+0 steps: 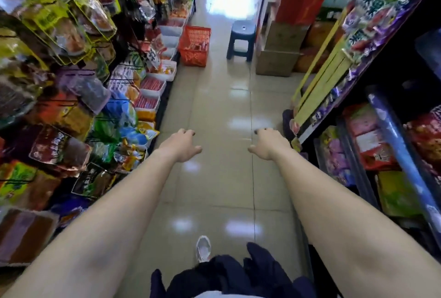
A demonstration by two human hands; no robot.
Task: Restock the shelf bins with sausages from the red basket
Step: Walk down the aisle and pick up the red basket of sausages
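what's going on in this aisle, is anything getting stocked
A person stands in a narrow shop aisle with both arms stretched forward. The left hand and right hand hold nothing, fingers loosely curled. The red plastic mesh basket sits on the tiled floor farther ahead, beside the white plastic shelf bins on the left, with a dark plastic stool to its right. Restocking has not started.

A red plastic mesh basket [194, 45] stands on the glossy tiled floor [222, 106], far down the aisle, just beside the left shelving. White plastic shelf bins [152, 93] line that shelving's low edge, from mid-aisle to the basket. A dark plastic stool [241, 39] stands right of the basket, with stacked brown cardboard boxes [278, 61] right of the stool.
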